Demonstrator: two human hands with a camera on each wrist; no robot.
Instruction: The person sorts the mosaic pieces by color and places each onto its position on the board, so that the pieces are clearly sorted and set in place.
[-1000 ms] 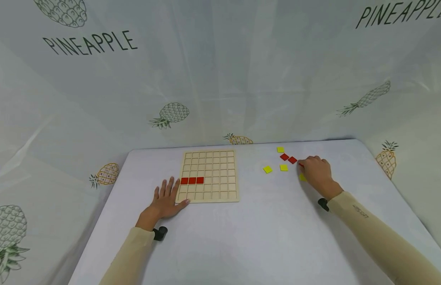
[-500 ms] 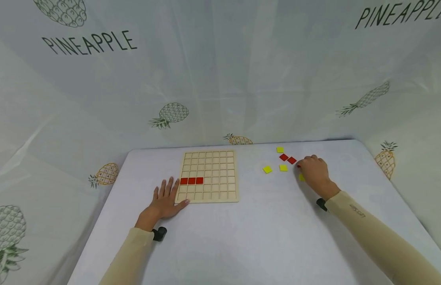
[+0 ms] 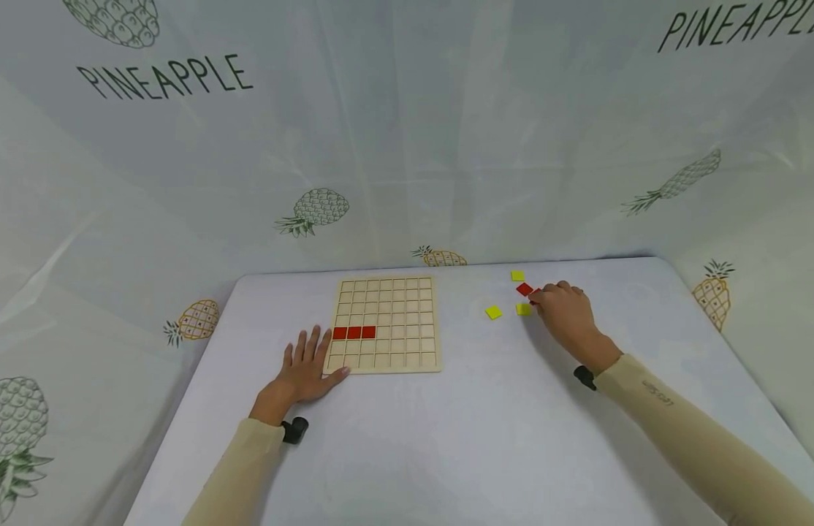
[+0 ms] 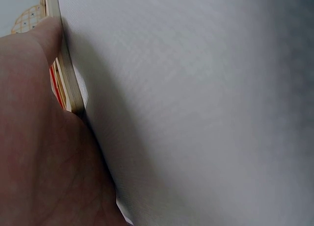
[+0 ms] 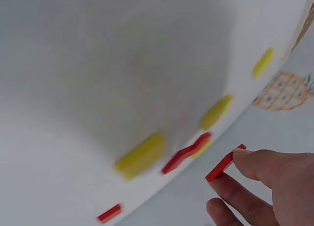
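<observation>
In the head view my right hand (image 3: 566, 315) hovers low over the loose tiles at the right. The right wrist view shows it pinching a red square tile (image 5: 224, 165) between thumb and fingertips. Just beyond the fingertips lies a loose red tile (image 3: 525, 289); another beside it is partly covered by the hand. My left hand (image 3: 302, 374) lies spread at the left side of a pale wooden grid board (image 3: 407, 343), its thumb along the lower-left corner. Three red tiles (image 3: 354, 333) sit in a row on the board, starting from its left edge.
Yellow tiles (image 3: 493, 313) are scattered on the white table (image 3: 433, 446), one of them (image 3: 517, 276) near the back edge. In the right wrist view a separate red tile (image 5: 109, 213) lies on the table. A pineapple-print curtain (image 3: 407, 146) hangs behind.
My right hand has moved left from the rightmost red tile, carrying a red tile towards the other red ones. The left hand and the board have stayed in place.
</observation>
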